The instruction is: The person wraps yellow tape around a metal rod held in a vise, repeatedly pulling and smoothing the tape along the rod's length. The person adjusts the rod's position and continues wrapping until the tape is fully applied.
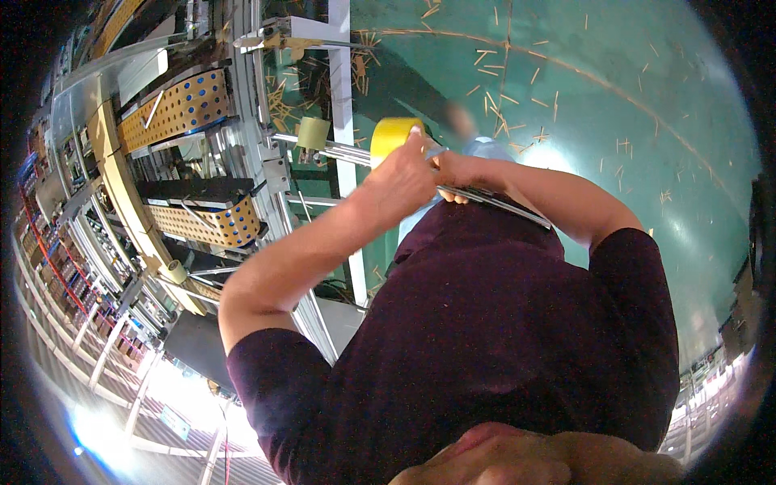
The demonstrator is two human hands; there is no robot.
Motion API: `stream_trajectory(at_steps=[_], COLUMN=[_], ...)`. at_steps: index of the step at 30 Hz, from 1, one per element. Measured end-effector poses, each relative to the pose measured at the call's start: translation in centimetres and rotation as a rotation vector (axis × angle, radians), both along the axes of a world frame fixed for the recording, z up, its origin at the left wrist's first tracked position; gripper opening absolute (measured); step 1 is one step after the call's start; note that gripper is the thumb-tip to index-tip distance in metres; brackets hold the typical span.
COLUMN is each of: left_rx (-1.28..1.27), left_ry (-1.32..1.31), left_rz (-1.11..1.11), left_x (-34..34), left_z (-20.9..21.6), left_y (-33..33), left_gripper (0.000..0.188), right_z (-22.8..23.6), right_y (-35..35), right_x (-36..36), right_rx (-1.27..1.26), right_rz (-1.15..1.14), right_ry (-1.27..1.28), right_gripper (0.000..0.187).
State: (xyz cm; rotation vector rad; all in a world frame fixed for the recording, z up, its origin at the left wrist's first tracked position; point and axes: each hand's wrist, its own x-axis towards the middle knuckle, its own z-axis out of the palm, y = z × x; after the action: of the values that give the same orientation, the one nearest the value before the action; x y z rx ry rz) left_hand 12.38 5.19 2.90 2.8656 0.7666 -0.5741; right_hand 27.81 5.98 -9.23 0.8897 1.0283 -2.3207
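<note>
Head view, left hand (406,171) holding yellow tape (391,141), right hand (454,170) gripping rods (503,208)

The green floor (602,121), crossed by brownish lines (508,44), carries thin tan sticks (535,75), some lying singly, others in loose clusters.

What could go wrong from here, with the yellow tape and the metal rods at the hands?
The yellow tape at the left hand might slip if the grip is loose. One end of the metal rods at the right hand appears in front of the dark shirt, so it could poke the person. Thin sticks scattered on the green floor might make a foot slide.
</note>
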Motion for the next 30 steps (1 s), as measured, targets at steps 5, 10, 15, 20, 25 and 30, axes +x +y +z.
stream_trajectory(at_steps=[5, 10, 15, 20, 25, 30], left_rx=[-0.047, 0.010, 0.046, -0.048, -0.085, -0.013], left_ry=[0.153, 0.170, 0.122, 0.312, 0.083, -0.142], left_rz=[0.194, 0.515, 0.729, 0.565, 0.896, 0.969], left_x=[-0.5, 0.7, 1.7, 3.2, 5.5, 2.9], left_z=[0.4, -6.8, -13.5, -21.1, -20.8, -23.1], left_y=[-9.1, -17.9, -17.0, -16.4, -12.0, -14.8], left_gripper=[0.007, 0.008, 0.020, 0.037, 0.040, 0.035], right_z=[0.4, 1.0, 1.5, 1.6, 1.7, 2.0], right_y=[0.4, 0.2, 0.2, -0.1, -0.4, -0.3], right_x=[0.1, -0.1, -0.6, -0.8, -0.9, -1.2], right_rx=[-0.004, -0.017, 0.054, 0.047, 0.089, 0.096], right_rz=[-0.035, -0.090, -0.042, -0.047, -0.049, -0.047], right_ry=[0.005, 0.012, -0.080, -0.091, -0.116, -0.115], right_gripper=[0.034, 0.039, 0.050, 0.042, 0.043, 0.044])
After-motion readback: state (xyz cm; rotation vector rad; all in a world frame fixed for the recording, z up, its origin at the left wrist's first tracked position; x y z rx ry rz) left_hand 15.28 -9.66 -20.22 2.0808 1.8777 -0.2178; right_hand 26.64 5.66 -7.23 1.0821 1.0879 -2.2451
